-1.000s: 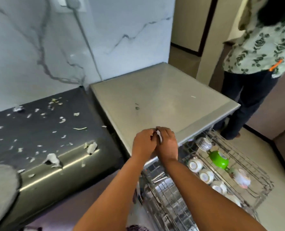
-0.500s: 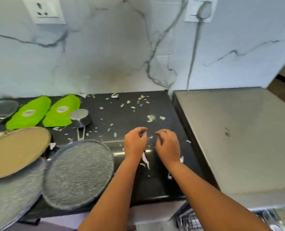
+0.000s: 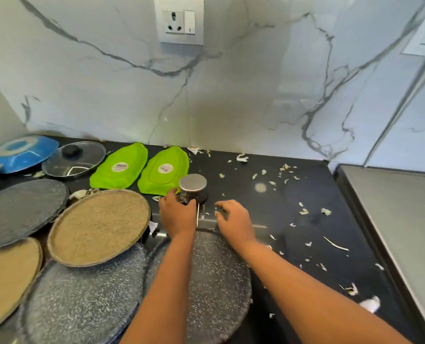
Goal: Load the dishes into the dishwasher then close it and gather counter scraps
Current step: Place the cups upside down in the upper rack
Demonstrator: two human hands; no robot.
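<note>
Here, from the left, a blue dish point(image 3: 22, 153), a glass lid point(image 3: 74, 158), two green trays point(image 3: 141, 167) and several round plates point(image 3: 99, 225) crowd the black surface point(image 3: 305, 194). An upturned steel cup point(image 3: 193, 186) stands beside the trays. Half a second ago both hands hovered curled over the scraps point(image 3: 303, 211); now the left hand point(image 3: 177, 216) grips the cup's base, while the right hand point(image 3: 235, 220) hangs just beside it, fingers point(image 3: 221, 206) loosely curled, holding nothing. Scraps lie scattered rightward toward the grey dishwasher top point(image 3: 400, 219).
</note>
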